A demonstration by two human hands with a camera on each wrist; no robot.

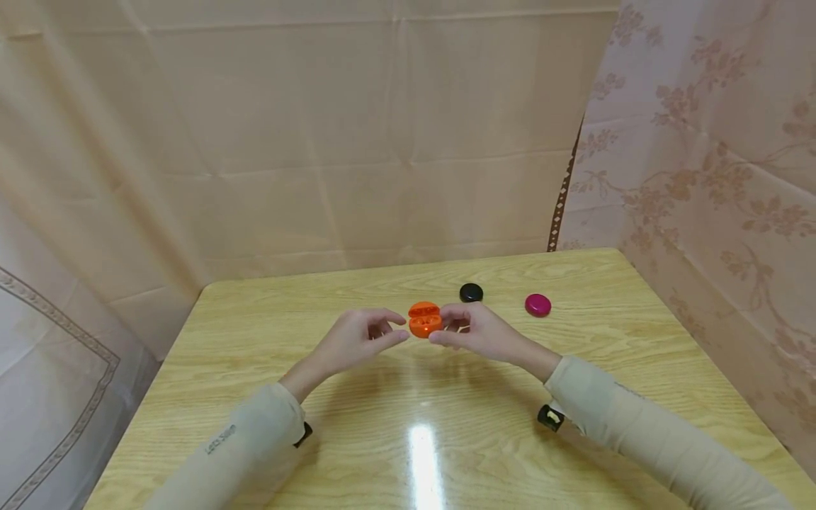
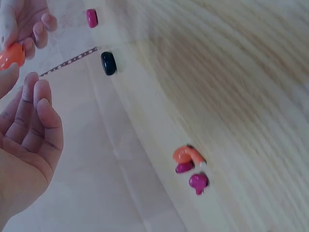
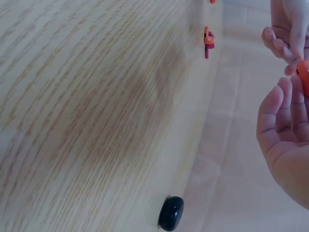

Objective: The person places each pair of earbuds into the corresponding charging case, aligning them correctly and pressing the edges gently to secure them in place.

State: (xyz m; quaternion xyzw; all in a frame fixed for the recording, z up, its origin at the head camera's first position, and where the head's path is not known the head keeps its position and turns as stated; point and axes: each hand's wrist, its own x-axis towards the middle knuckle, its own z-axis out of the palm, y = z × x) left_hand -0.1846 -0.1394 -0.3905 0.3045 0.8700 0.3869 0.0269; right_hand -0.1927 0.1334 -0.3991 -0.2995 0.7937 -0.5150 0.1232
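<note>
An orange earbud case (image 1: 425,327) stands with its lid (image 1: 423,309) raised, above the wooden table. My right hand (image 1: 478,329) pinches its right side between thumb and fingers. Just off its left side is my left hand (image 1: 363,336), thumb and fingertips close to the rim. In the left wrist view the left hand (image 2: 31,140) shows loosely bent fingers below the case (image 2: 11,56). From the right wrist, the case (image 3: 303,76) is partly cut off by the frame edge, with the right hand (image 3: 287,135) below it.
A black round case (image 1: 471,292) and a magenta round case (image 1: 538,305) lie beyond the right hand. Orange (image 2: 186,153) and magenta earbuds (image 2: 198,181) lie on the table at the left, mostly hidden behind the left arm in the head view. Curtains (image 1: 382,142) hang behind the table.
</note>
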